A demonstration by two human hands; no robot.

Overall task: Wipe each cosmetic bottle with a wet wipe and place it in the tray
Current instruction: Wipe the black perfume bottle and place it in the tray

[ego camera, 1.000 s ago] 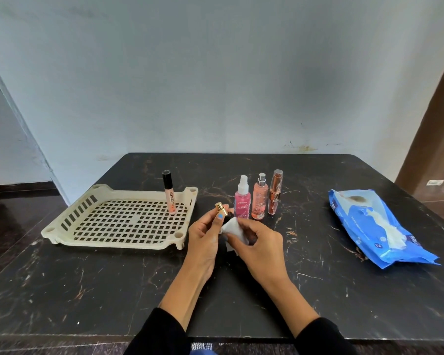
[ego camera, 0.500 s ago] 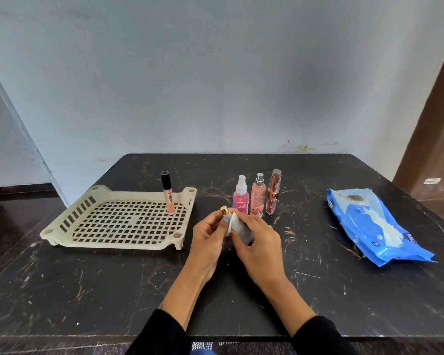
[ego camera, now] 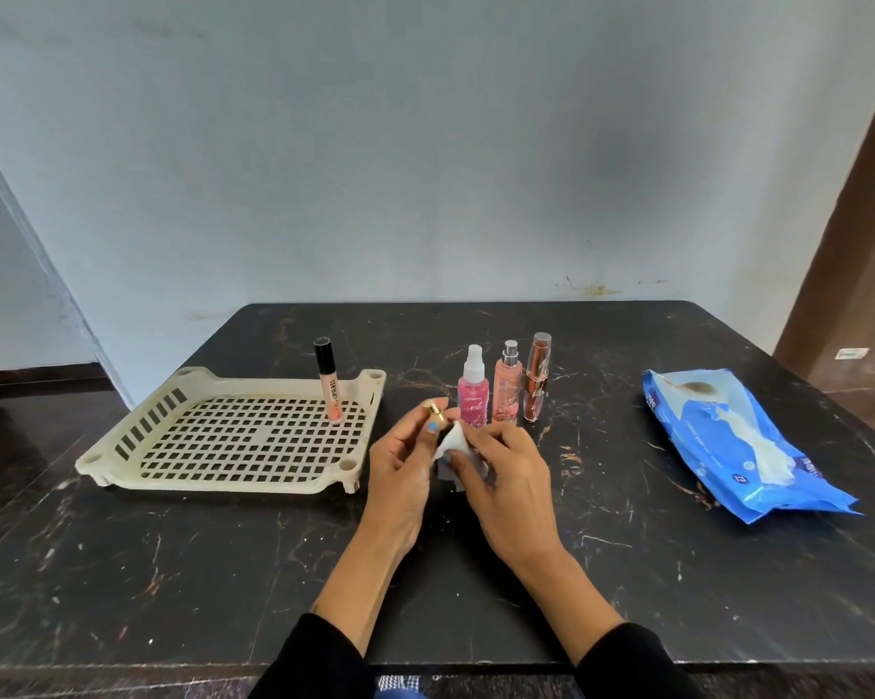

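Your left hand (ego camera: 400,466) pinches a gold-capped bottle (ego camera: 434,412) just right of the tray (ego camera: 122,459), your right hand (ego camera: 506,466) grasps the wipe (ego camera: 453,441) against it. Three bottles (ego camera: 506,391) stand just beyond; a gloss tube (ego camera: 328,383) stands in the tray.

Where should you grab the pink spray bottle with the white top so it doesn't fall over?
Grab the pink spray bottle around its round body, below the white top. It stands upright, with the peach bottle close beside it on the right. So probably come from the front or slightly left, thumb and fingers round the middle. The narrow cap might slip.
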